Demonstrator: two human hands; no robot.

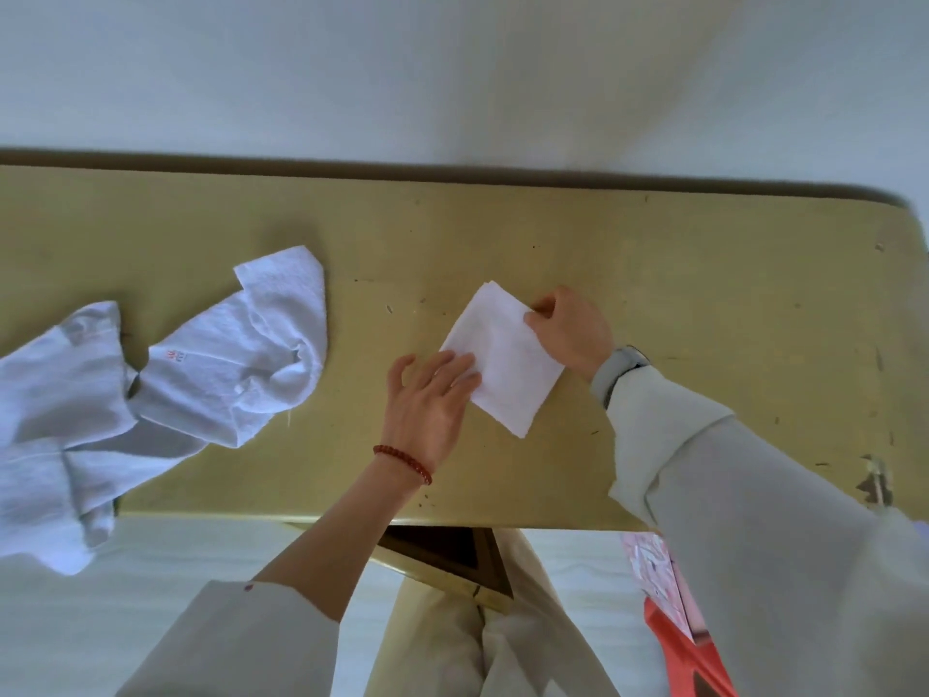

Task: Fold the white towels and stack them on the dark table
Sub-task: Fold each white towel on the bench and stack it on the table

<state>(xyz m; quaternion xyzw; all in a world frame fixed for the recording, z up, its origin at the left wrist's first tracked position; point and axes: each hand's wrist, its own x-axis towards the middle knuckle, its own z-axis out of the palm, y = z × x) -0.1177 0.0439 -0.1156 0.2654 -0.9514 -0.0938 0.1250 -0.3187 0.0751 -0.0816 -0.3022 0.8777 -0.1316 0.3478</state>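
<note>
We see a small folded towel (502,355) lying flat on the table (704,294), a little right of the table's middle, turned so its corners point to 12, 3, 6 and 9 o'clock. Our left hand (432,399) comes in from 7 o'clock and lies on the towel's 9 o'clock corner with its fingers straight and close together, pressing the cloth down; the thumb sticks out to the left, off the towel. Our right hand (570,332) reaches in from 4 o'clock and pinches the towel's upper right edge, near its 2 o'clock side, between curled fingers and thumb.

At 9 o'clock from the folded towel, well apart from it, we see a heap of loose white towels (151,394), crumpled and unfolded. One of them carries a small red mark. The heap spills over the table's near left edge and hangs down.

The table top looks yellowish and scuffed, with chipped paint by its right edge. A red bead bracelet (404,460) circles the left wrist, a grey watch (616,372) the right, and pale sleeves (754,495) cover both arms. At 5 o'clock, below the table edge, we see something red and pink (668,606) that we cannot make out.
</note>
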